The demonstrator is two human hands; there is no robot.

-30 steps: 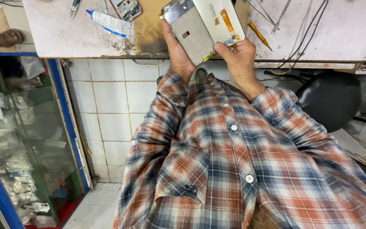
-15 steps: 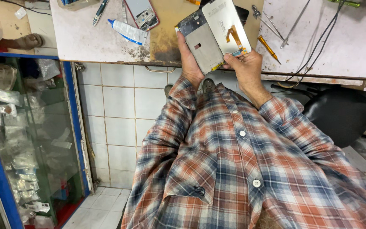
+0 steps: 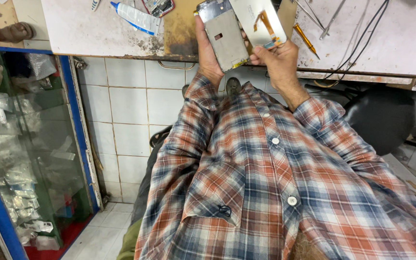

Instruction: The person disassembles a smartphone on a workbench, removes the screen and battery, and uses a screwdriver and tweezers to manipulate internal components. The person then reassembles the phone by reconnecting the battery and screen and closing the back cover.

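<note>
Top centre of the frame, I've got both hands up at the near edge of the surface [image 3: 410, 43]. My left hand [image 3: 207, 53] is wrapped around the phone frame [image 3: 226, 36], thumb side along its left edge, fingers closed on it, tilting it up off the surface. My right hand [image 3: 278, 58] pinches the lower corner of the display panel [image 3: 261, 21], white back facing me, orange flex strip showing; fingers shut firmly on that corner. The two parts sit side by side, long edges touching or nearly so, I can't tell which.

I'd judge this as the fitting or parting stage: panel and frame being lined up. A next move would call for a steady grip and care with that flex strip.

Room: a glue tube [image 3: 136, 17] lies upper left, another opened phone [image 3: 159, 6] beside it. Tweezers [image 3: 321, 17], a yellow-handled tool [image 3: 305, 38] and black cables [image 3: 362, 43] crowd the right, close to my right hand. The scorched patch under the hands is bare
</note>
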